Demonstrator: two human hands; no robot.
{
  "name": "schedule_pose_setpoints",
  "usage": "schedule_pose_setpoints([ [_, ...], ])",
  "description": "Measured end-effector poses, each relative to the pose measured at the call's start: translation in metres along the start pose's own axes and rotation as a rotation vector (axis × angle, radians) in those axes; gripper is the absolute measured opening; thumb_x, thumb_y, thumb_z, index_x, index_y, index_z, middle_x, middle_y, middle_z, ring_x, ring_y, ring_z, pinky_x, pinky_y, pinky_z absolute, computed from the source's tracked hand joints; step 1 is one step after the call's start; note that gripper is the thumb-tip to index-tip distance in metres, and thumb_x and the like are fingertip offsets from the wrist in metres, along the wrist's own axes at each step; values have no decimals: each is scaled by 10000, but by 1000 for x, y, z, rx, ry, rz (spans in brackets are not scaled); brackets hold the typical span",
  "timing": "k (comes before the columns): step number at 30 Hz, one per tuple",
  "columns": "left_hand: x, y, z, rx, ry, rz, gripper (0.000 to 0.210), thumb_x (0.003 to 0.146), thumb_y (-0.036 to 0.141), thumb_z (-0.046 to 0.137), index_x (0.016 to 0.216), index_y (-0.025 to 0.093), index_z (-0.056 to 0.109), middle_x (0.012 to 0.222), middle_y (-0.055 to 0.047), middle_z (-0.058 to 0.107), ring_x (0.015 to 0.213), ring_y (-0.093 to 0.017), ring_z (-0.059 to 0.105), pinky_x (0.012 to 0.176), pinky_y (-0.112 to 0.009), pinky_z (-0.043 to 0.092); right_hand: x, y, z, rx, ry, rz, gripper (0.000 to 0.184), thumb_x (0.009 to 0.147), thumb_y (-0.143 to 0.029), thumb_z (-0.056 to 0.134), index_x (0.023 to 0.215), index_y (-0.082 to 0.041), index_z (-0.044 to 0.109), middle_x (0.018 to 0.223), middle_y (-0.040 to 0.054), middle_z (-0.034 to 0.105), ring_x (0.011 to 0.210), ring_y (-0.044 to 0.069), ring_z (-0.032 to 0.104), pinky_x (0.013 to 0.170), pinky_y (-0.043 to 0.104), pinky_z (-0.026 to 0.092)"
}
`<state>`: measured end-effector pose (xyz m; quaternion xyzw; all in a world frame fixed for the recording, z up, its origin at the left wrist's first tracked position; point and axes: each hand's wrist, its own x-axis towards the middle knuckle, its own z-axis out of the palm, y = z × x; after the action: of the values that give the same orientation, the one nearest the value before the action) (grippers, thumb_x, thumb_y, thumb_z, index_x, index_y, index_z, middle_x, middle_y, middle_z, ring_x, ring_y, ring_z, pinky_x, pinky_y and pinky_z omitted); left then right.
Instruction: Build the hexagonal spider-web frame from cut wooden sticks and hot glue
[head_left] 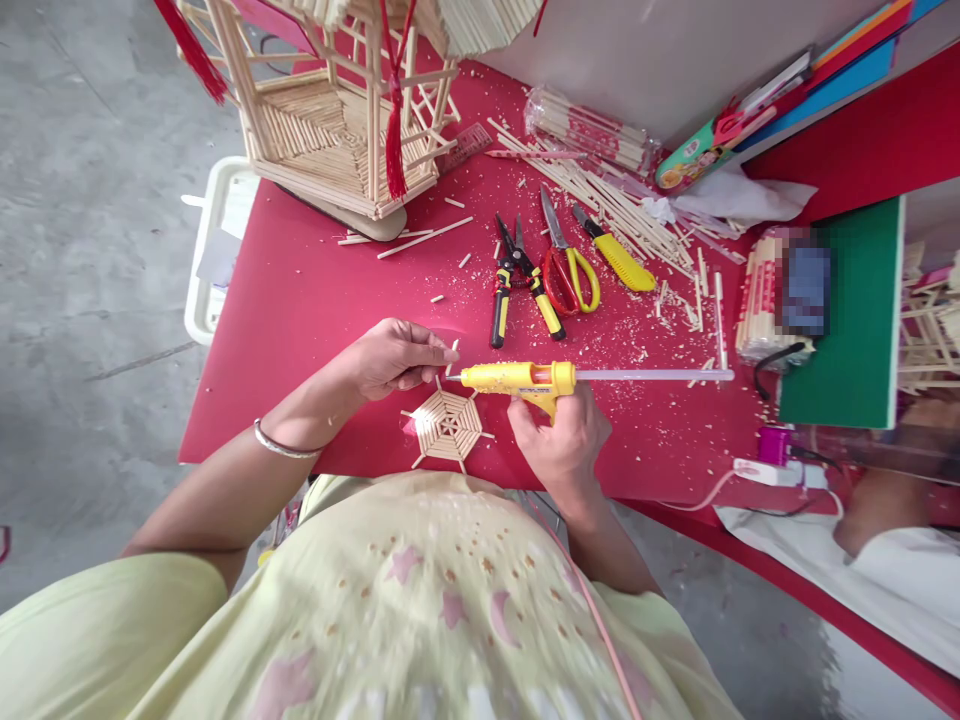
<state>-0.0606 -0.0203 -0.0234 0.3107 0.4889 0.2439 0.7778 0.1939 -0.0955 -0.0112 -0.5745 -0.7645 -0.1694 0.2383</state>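
My right hand [564,440] is wrapped round the handle of a yellow hot glue gun [517,378]; a long clear glue stick [652,375] sticks out of its back. The nozzle points left, close to the fingertips of my left hand [397,358]. Those fingers pinch a short wooden stick [454,350], held nearly upright at the nozzle. Just below, near the table's front edge, lies a flat web-shaped piece of wooden sticks [448,425], built in rings with stick ends jutting out. Whether the nozzle touches the short stick I cannot tell.
Beyond my hands lie pliers-like cutters [517,280], scissors [566,260] and a yellow-handled knife [615,250]. A wooden stick pavilion [337,130] with red tassels stands back left. Loose sticks [607,200] and shavings cover the right. A power strip [772,472] sits near another person's arm [885,505].
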Motion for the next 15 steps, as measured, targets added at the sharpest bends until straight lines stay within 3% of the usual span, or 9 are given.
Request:
schedule_pose_setpoints([
  [15, -2, 2, 0, -18, -21, -14, 202, 719, 248, 884, 728, 113, 734, 505, -3, 613, 324, -33, 397, 326, -177, 209, -2, 2, 3, 22, 6, 10, 242, 874, -351, 647, 1045, -201, 563, 770, 9, 601, 659, 194, 625, 562, 312, 500],
])
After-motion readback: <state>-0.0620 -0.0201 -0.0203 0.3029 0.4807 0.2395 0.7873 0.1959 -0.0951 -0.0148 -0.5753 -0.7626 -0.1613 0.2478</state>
